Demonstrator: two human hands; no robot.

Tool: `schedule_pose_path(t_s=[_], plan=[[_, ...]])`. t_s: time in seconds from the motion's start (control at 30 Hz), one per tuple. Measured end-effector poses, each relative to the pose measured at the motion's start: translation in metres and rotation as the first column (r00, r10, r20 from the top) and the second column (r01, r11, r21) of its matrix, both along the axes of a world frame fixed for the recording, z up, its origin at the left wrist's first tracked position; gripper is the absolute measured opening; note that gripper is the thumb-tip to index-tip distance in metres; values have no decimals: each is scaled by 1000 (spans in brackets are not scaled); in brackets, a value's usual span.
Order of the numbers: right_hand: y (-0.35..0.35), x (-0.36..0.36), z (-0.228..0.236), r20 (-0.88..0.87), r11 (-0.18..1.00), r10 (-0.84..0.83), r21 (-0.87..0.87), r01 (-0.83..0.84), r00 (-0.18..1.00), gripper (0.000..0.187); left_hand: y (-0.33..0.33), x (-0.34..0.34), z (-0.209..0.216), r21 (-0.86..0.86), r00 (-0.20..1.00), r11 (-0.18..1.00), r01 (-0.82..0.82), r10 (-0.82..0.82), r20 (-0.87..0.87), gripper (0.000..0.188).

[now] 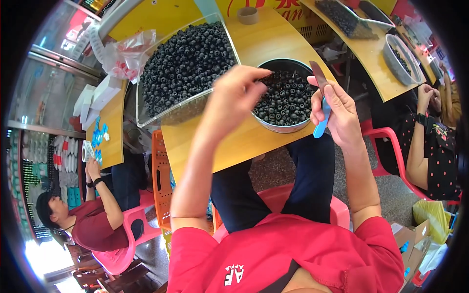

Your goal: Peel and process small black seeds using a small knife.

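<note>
Left hand [239, 95], half curled, pinch unclear, seemingly picks dark round beads [287, 101] from the round metal tin [282, 129] beside it; right hand [340, 116] grips a blue-handled knife [322, 117]; next likely needs steady pinching.

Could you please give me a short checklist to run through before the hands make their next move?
1. Blue-handled knife secure in the right hand: ok, fingers closed around its handle.
2. Left hand clear of the knife: ok, a gap shows between them.
3. Left hand's grip on a piece: cannot tell, fingers blurred.
4. Round tin supported: ok, standing on the table.
5. Dark berry-like pieces in the tin: ok, many there.
</note>
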State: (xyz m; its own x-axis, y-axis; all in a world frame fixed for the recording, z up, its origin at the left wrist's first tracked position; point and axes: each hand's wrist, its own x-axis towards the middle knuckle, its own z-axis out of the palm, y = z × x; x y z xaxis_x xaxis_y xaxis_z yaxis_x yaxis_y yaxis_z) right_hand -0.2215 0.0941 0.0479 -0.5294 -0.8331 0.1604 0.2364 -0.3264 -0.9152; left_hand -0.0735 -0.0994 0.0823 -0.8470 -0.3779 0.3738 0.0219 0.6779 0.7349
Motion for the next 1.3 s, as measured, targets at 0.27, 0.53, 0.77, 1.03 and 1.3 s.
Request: schedule_pose_path(t_s=[0.27, 0.53, 0.77, 1.03, 1.3], plan=[[-6, 9, 4, 126, 994, 104, -46, -99, 987, 40, -133, -20, -4, -543, 950, 826, -151, 273, 151, 20], [-5, 11, 2, 121, 991, 132, -39, -128, 984, 35, -125, -10, 6, -369, 963, 913, -176, 237, 127, 19], [-20, 28, 22, -159, 999, 38, -12, -41, 986, 28, -10, 18, 3, 725, 953, 641, 251, -31, -302, 25], [-32, 45, 18, -251, 994, -103, -44, 96, 962, 21, 49, 12, -14, 728, 963, 662, 181, 28, -266, 24], [-27, 44, 12, 43, 997, -79, 13, 79, 996, 22, 57, 13, -24, 621, 968, 769, 151, 11, -249, 22]])
